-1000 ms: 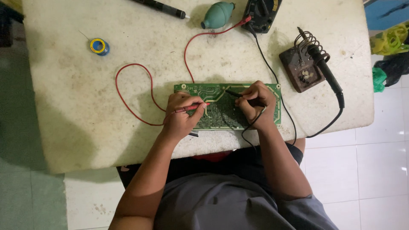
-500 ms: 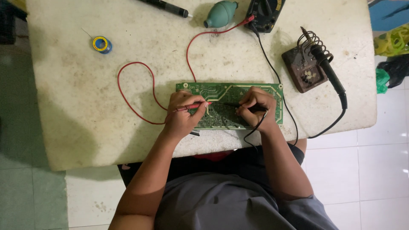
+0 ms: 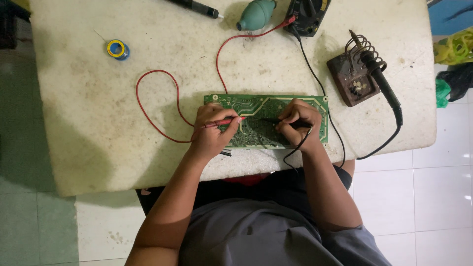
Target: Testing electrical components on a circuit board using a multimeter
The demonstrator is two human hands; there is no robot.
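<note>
Circuit board [image 3: 266, 106], green, solder side up, lies flat near the front edge of the stained white table [image 3: 88, 128]; all positions below are referenced to this board. Left hand [image 3: 212, 133] rests on the board's left end, fingers curled closed around the red probe [image 3: 224, 122], tip pointing right onto the traces. Right hand [image 3: 295, 120] sits on the board's right half, fingers pinched around the black probe [image 3: 270, 119], tip pointing left toward the red one. Compared with the frames from a second and half a second back: both hands stay on the board with the same grips; the two tips appear to sit slightly closer together, though the camera itself has also shifted, so I cannot be sure the probes have moved at all. Reading: the probing of the board's middle goes on at or near the same spot, with no tool swapped. Red lead [image 3: 148, 98] loops out left of the board, then runs behind it to the multimeter [image 3: 308, 15] at the far table edge; black lead [image 3: 315, 74] runs there past the board's right end. Behind the board: teal blower bulb [image 3: 256, 14]. Right of it: soldering iron [image 3: 382, 83] parked in its coil stand [image 3: 352, 79]. Far left and behind: solder spool [image 3: 117, 49].
</note>
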